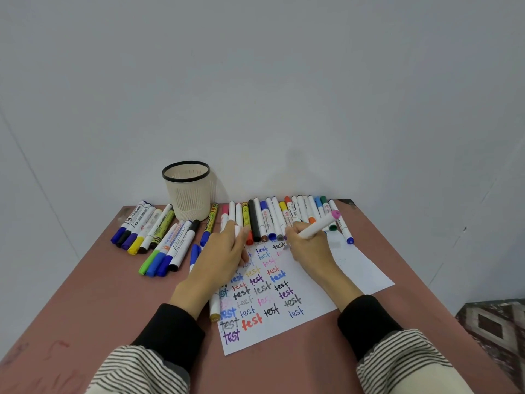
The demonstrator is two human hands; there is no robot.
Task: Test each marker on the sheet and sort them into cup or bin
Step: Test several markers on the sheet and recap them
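Our right hand (308, 245) grips a white marker (318, 225) with a pink end, its tip down on the sheet (355, 268). Our left hand (224, 251) curls around something white, possibly its cap, while resting on the paper. The marker looks light, rigid and smooth; we would hold it mid-barrel. An empty cup (187, 191) stands beyond on the table (99, 294).

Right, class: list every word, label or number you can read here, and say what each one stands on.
"test": handwritten many times in different colours on the white paper sheet.
"WHITEBOARD": probably, on a white marker barrel at far left.
Other marker labels: too small or blurred to read.
Beige plastic mesh cup: no text.
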